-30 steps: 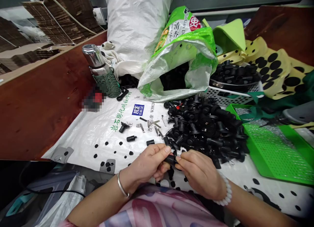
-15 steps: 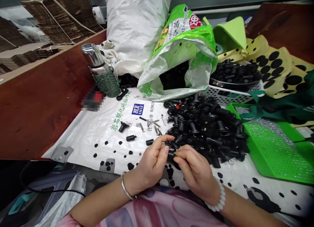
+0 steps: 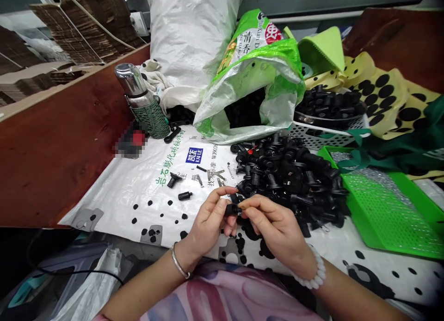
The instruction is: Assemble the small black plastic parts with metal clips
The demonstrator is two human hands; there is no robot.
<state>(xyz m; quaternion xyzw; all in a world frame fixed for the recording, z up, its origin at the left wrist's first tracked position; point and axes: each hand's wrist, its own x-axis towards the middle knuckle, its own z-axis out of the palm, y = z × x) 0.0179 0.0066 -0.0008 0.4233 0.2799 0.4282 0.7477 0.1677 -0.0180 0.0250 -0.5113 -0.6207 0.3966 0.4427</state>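
Note:
My left hand (image 3: 210,221) is closed around a small black plastic cylindrical part (image 3: 231,210), held sideways between thumb and fingers with the index finger raised above it. At the part's right end, the thumb and index finger of my right hand (image 3: 279,226) are pinched together; what they grip there is too small to make out. Just beyond both hands spreads a heap of black plastic parts (image 3: 277,180). Left of the heap lie small flat metal pieces (image 3: 218,174), a dark spring (image 3: 201,168), a single black cylinder (image 3: 185,196) and a flared black part (image 3: 173,179).
A green tray (image 3: 360,210) of tiny shiny pieces stands at right. Behind the heap are an open green-and-white bag (image 3: 239,71) and a white basket (image 3: 312,135) under a dish of black parts. A thermos (image 3: 149,113) stands near the wooden side board (image 3: 69,145).
Both hands have shifted slightly left and up with the black part, and more of it shows between them. My left hand's lower fingers have come into view beneath it.

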